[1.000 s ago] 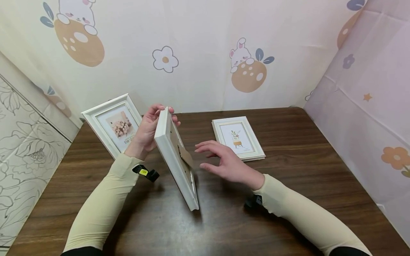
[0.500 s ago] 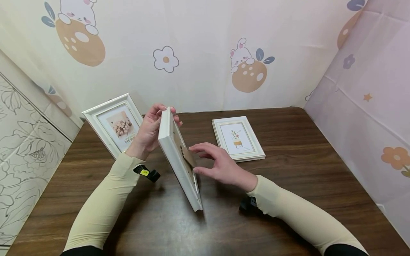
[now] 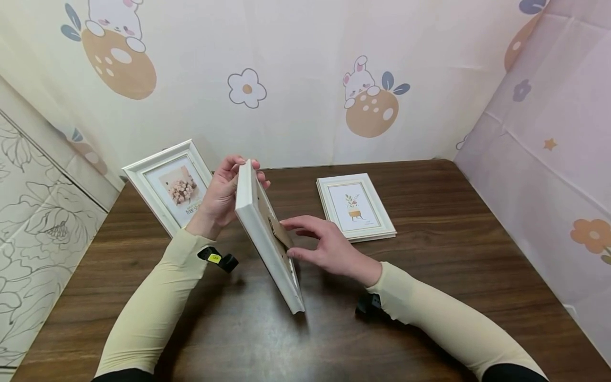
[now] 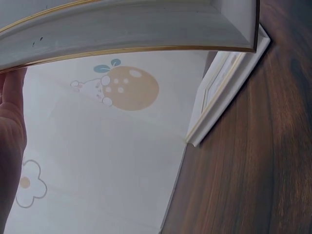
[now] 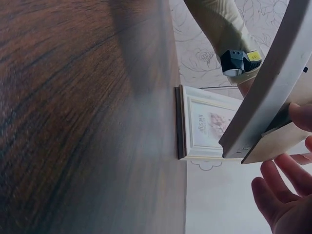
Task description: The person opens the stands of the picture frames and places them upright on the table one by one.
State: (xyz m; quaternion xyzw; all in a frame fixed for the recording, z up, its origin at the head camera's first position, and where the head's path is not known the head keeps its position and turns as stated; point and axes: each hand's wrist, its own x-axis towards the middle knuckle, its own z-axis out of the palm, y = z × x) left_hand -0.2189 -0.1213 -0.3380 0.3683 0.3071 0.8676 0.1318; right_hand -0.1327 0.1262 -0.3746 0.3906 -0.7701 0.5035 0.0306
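A white picture frame (image 3: 269,241) stands tilted on its lower corner, its brown back toward the right. My left hand (image 3: 221,193) grips its upper edge, fingers curled over to the back. In the left wrist view, the front moulding of the frame (image 4: 131,29) shows gold lines, with part of the left hand (image 4: 10,131) at its edge. My right hand (image 3: 329,246) reaches the back from the right. In the right wrist view, the fold-out easel leg (image 5: 270,144) is angled off the backing, pinched between the thumb and fingertips of the right hand (image 5: 292,204).
Another white frame (image 3: 143,183) with a flower picture stands upright behind my left forearm. Stacked white frames (image 3: 377,212), the top one with a potted-plant print, lie flat at the back right. A patterned curtain (image 3: 296,127) borders the dark wooden table (image 3: 453,233).
My right hand has moved left from beside the frame and taken hold of the easel leg. The held frame has shifted slightly right; the left hand keeps its grip.
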